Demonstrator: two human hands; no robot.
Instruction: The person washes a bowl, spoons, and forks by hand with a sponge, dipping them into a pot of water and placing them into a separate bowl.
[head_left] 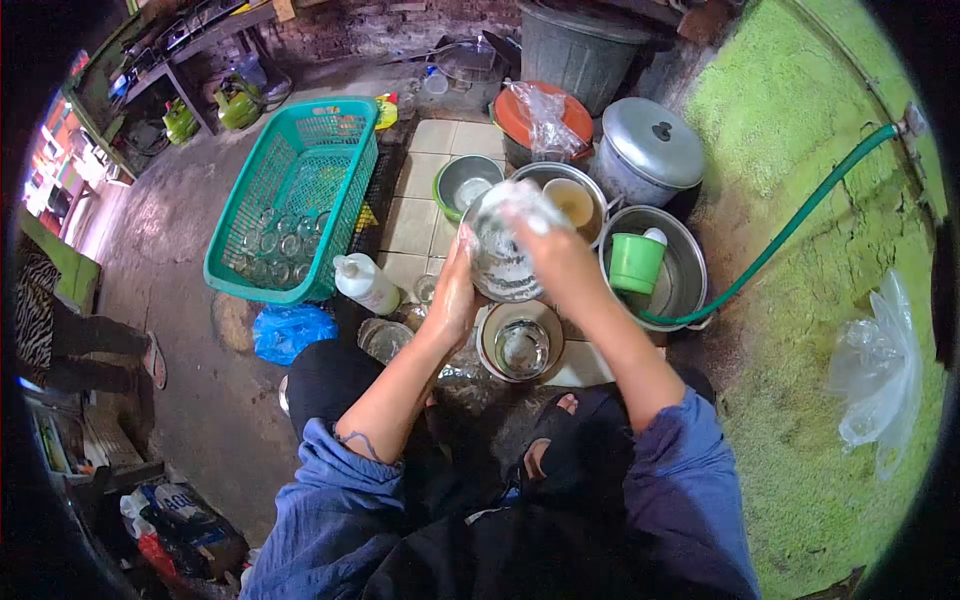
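My left hand [457, 290] grips the left edge of a round, shiny bowl [500, 270], held tilted above the tiles with streaks of suds on its surface. Over the bowl's upper right, my right hand [560, 255] is closed on a white, foam-covered sponge [540, 212], blurred by motion and pressed to the bowl. Below the bowl, a pale basin [553, 355] holds a clear glass dish [523, 346]. A white bottle [366, 285] stands left of my left hand, near some clear glassware [385, 340].
A teal basket [222, 240] with several glasses stands on the left. At right, a metal pot [690, 250] holds a green pail [636, 262], with a green hose [790, 245] running in. A lidded pot [650, 150] stands behind; a person's leg [95, 340] shows far left.
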